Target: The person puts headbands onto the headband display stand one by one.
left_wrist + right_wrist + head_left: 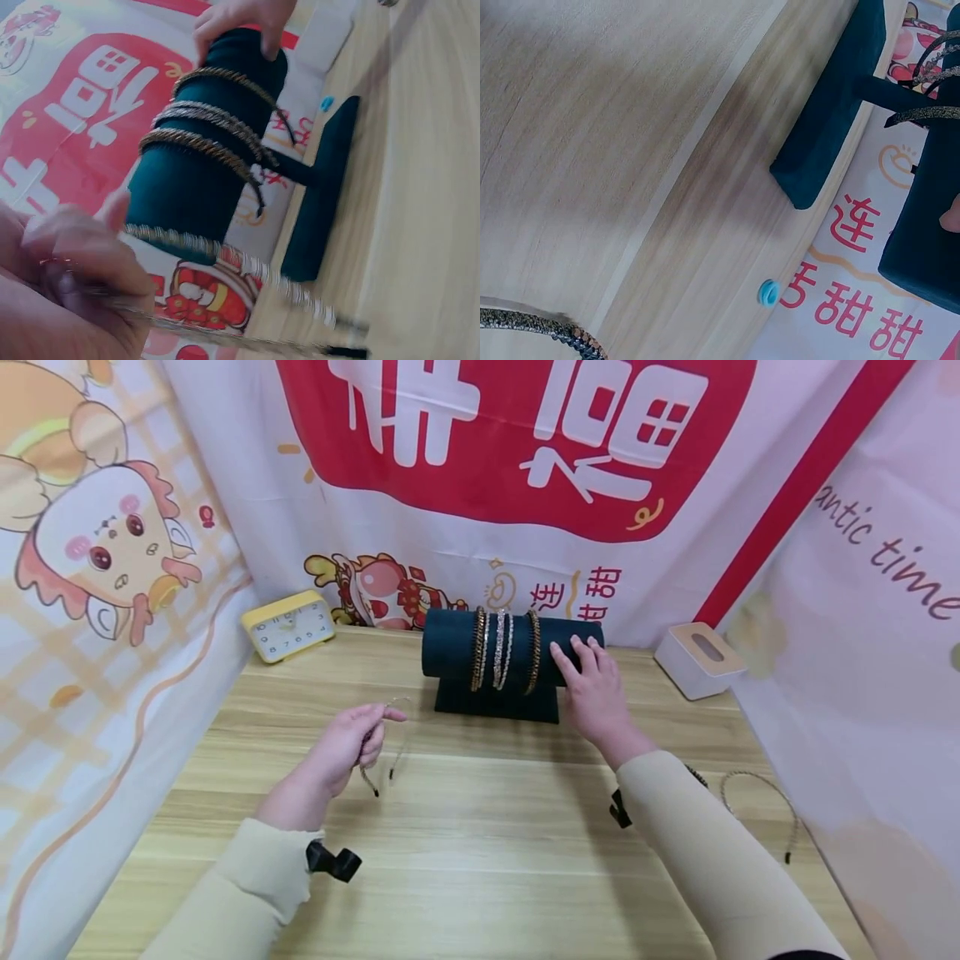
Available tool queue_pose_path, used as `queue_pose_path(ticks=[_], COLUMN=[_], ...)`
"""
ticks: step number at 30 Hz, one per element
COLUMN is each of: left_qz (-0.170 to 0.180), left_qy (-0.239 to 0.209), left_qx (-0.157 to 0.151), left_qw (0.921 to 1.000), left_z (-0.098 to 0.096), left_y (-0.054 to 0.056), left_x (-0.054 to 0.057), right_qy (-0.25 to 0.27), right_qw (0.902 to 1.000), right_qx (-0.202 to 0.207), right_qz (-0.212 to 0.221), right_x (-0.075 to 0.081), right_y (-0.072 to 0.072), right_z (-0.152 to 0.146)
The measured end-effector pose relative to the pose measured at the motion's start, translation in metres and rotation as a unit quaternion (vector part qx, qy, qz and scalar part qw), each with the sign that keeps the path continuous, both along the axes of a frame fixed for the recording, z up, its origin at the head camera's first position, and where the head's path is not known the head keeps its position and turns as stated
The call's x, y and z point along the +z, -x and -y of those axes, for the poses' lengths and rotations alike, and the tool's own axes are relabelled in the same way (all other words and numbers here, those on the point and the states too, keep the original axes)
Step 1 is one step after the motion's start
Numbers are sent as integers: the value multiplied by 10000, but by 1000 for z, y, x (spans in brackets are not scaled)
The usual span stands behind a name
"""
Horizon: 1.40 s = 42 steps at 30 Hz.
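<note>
A dark green padded roll on a T-shaped display stand point(450, 647) stands at the back of the table. Several headbands circle its middle: bronze-toned ones point(534, 652) on the outer sides and sparkling silver ones point(499, 652) between. My left hand point(352, 743) curls round a thin metallic headband point(300, 294) in front of the roll's left end; its two black-tipped legs stick out, while the fingers hide part of the band. My right hand point(598, 693) grips the roll's right end, fingers over the top and thumb on the near side, as the left wrist view shows.
A gold-toned headband point(797, 827) lies on the table at right, and a darker one point(697, 775) shows beside the right sleeve. A yellow clock point(288, 625) stands back left, a white tissue box point(693, 672) back right. A small turquoise ring point(768, 293) lies near the back edge.
</note>
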<state>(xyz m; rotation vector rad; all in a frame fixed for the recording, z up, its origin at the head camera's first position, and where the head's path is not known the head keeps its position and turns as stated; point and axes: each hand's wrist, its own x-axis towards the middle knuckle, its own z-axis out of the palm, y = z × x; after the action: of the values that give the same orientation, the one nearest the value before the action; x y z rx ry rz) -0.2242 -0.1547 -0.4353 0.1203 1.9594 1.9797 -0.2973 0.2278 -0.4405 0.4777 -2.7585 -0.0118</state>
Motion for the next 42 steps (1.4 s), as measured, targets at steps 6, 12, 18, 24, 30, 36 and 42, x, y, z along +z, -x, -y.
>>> queue_pose_path(ticks=[6,12,18,24,30,36,42], left_qz=[-25,-336,-607,-990,-1290,-1209,-1336], left_qy=[-236,-687,-1266,-1849,-2273,-2295,-1996], left_qx=[406,658,844,1067,1083,1068,991], left_qw=[9989,9949,9865,9719,9592,9599,9656], left_z=[2,1,-7,-24,-47,-68,-89], left_y=[6,13,31,57,82,97,101], left_x=[7,8,9,7,2,7,17], right_qy=[70,121,156,105,134,151,225], right_qw=[10000,9999,9998,9998,9998,9996,9995], right_qx=[6,-1,23,43,75,111,70], right_qz=[27,-21,-155,-142,-152,-210,-200], right_x=[-1,-3,-5,-5,-5,-6,-8], right_y=[0,1,1,1,1,2,3], right_z=[0,1,-1,-1,0,1,1])
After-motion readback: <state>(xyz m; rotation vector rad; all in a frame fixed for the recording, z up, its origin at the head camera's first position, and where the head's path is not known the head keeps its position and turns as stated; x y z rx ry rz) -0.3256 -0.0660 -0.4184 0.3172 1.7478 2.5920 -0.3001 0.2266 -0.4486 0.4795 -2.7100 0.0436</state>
